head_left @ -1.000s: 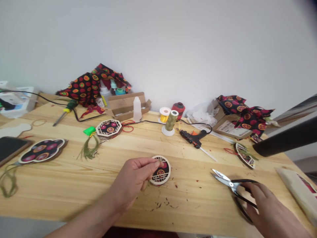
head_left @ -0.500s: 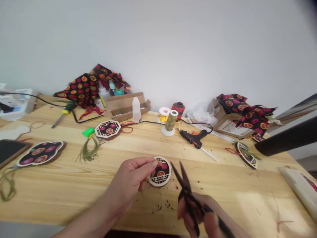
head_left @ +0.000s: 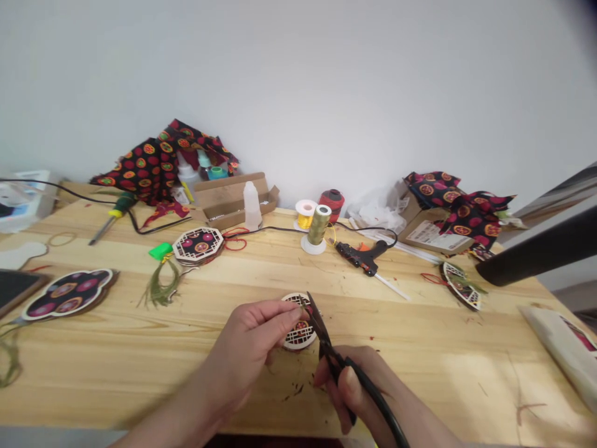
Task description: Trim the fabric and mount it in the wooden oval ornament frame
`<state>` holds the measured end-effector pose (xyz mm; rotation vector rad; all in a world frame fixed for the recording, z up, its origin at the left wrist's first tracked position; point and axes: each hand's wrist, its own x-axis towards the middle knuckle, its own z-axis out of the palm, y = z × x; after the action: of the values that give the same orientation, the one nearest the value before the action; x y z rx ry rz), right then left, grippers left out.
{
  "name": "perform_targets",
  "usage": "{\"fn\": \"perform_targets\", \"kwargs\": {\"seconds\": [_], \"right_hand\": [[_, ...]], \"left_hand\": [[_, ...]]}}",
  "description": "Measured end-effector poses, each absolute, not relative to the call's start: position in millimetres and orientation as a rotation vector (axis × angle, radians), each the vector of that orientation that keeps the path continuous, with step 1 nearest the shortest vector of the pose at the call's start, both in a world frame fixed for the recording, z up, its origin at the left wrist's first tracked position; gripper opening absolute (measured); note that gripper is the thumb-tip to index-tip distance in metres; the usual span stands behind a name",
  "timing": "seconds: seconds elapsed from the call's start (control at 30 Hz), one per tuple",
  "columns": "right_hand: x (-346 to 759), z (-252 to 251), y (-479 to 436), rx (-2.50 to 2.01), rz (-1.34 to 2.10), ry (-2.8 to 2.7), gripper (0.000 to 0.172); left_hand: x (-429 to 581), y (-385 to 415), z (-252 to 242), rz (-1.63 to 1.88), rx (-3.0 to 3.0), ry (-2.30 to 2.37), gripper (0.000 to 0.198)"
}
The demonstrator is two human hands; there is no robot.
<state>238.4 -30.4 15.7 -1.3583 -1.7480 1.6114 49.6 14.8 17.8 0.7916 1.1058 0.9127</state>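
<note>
My left hand [head_left: 263, 330] pinches a small bit of thread [head_left: 303, 303] between thumb and fingertips, above the round ornament [head_left: 299, 337] with white lattice and dark patterned fabric. Black scissors [head_left: 326, 342] are in my right hand [head_left: 352, 386], its fingers wrapped round the handles. Their blades look nearly together and point up and left, the tips right beside my left fingertips and over the ornament's right edge. Dark snippets [head_left: 293, 391] lie on the wood below.
An octagonal ornament [head_left: 198, 246] with a green tassel, a cloud-shaped ornament [head_left: 69, 294] and a screwdriver [head_left: 109, 218] lie left. Behind are thread spools [head_left: 318, 227], a bottle [head_left: 252, 208] and a glue gun [head_left: 364, 256]. A fan-shaped ornament [head_left: 459, 286] and black post [head_left: 536, 246] are right.
My right hand has moved left and up with the scissors, bringing the blades to my left fingertips. The blades, spread apart before, have come nearly together. The whole view has shifted slightly.
</note>
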Motion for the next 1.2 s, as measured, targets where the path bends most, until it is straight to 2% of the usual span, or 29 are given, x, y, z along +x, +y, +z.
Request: {"fn": "perform_targets", "kwargs": {"seconds": [0.2,0.47,0.63,0.8,1.2], "right_hand": [[233.4,19.0,-26.2,-1.442,1.533,-1.838,0.072],[233.8,15.7,-30.5,-1.540,1.463,-1.851,0.071],[229.4,21.4,-25.9,-1.561,1.496,-1.874,0.083],[229.5,27.7,-21.4,-1.543,1.524,-1.891,0.086],[234.0,0.9,-23.5,-1.344,1.727,-1.581,0.056]], "left_hand": [[51.2,14.0,22.6,0.916,0.760,1.063,0.012],[50.0,13.4,19.5,0.916,0.766,1.079,0.013],[49.7,13.3,18.9,0.902,0.783,1.087,0.013],[48.7,13.7,18.3,0.899,0.789,1.114,0.015],[48.3,11.2,20.9,0.914,0.790,1.100,0.013]]}}
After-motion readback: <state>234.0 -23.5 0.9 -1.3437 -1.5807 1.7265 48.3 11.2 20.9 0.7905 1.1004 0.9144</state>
